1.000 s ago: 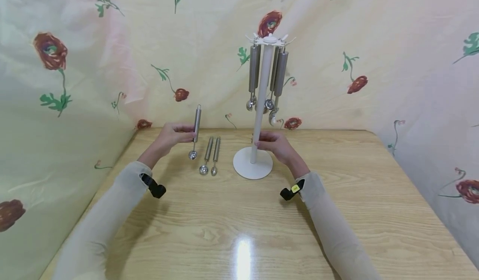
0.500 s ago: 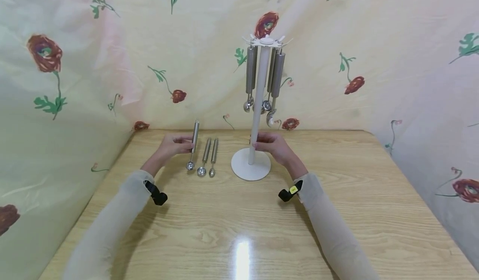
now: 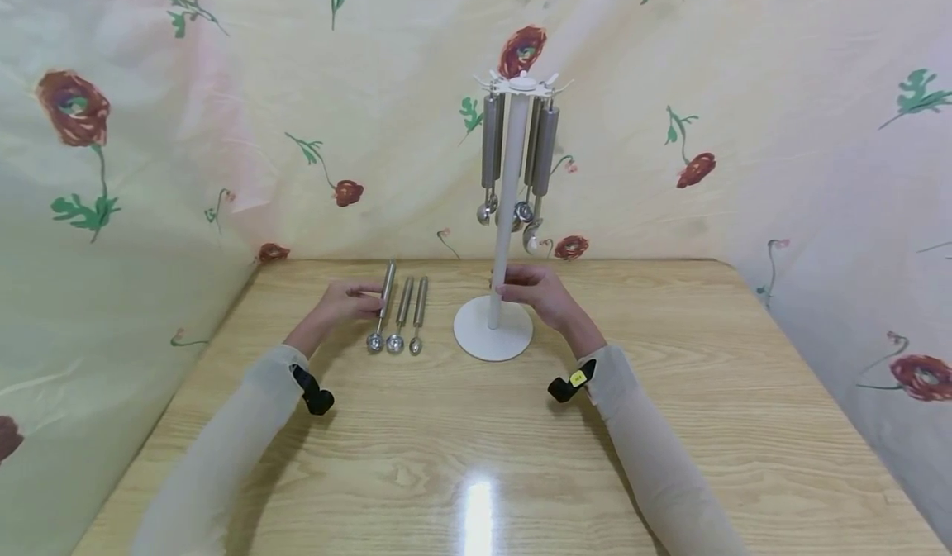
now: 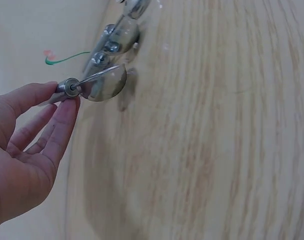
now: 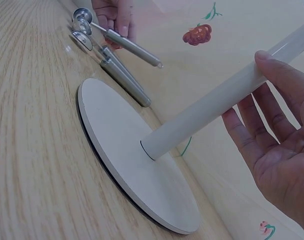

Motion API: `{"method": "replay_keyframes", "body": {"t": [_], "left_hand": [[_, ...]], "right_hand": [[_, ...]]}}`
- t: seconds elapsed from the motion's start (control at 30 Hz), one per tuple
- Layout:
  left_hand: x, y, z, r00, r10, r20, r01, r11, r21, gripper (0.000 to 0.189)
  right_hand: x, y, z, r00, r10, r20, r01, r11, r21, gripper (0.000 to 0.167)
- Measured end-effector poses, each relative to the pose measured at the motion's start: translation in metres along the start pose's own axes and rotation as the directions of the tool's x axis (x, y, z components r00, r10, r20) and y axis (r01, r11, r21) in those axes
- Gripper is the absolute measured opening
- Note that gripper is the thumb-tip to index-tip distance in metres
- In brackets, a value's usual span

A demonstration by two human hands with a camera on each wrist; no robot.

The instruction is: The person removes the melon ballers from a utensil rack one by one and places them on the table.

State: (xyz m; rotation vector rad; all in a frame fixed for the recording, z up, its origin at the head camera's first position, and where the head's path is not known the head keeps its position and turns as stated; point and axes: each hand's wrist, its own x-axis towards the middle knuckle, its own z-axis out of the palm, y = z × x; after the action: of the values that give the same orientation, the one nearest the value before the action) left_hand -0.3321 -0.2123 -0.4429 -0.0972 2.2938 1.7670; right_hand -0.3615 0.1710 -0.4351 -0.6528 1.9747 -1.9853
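My left hand [image 3: 344, 302] pinches the steel handle of a melon baller [image 4: 104, 85] between thumb and fingers. Its round bowl is down close over the table and the handle's end leans up, as the right wrist view shows. Just right of it lie two similar steel scoops, a wider one [image 3: 403, 308] and a narrower one [image 3: 420, 315]. With thumb and fingers around the lower pole, my right hand [image 3: 541, 294] holds an upright white utensil stand [image 5: 207, 112]. Several steel tools, among them a hanging scoop [image 3: 545, 153], dangle from hooks at its top.
The stand's round white base [image 3: 472, 337] sits flat on the wooden table [image 3: 416, 449]. Behind the table's back edge and along both sides hangs a flowered cloth [image 3: 402, 102].
My left hand has lowered the melon baller from above the table to beside the two lying scoops. My right hand stays on the pole; the head view has shifted slightly.
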Motion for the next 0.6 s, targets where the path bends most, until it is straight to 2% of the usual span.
{"method": "replay_keyframes", "body": {"t": [0.2,0.37,0.6], "left_hand": [[0.0027,-0.0045,0.0020,1.000,-0.020,0.014,0.020,1.000,-0.023,0.047],[0.0056,-0.0056,0.0038,1.000,-0.029,0.007,0.029,0.999,-0.017,0.047],[0.0089,-0.0051,0.0066,0.997,-0.065,0.033,0.064,0.998,0.013,0.048]], "right_hand": [[0.0009,-0.0012,0.0011,1.000,0.020,-0.004,-0.020,1.000,-0.002,0.046],[0.0026,-0.0003,0.0001,0.999,0.032,-0.006,-0.032,0.999,-0.002,0.048],[0.0034,0.0019,-0.0011,0.999,0.033,-0.007,-0.032,0.999,0.011,0.045]]}}
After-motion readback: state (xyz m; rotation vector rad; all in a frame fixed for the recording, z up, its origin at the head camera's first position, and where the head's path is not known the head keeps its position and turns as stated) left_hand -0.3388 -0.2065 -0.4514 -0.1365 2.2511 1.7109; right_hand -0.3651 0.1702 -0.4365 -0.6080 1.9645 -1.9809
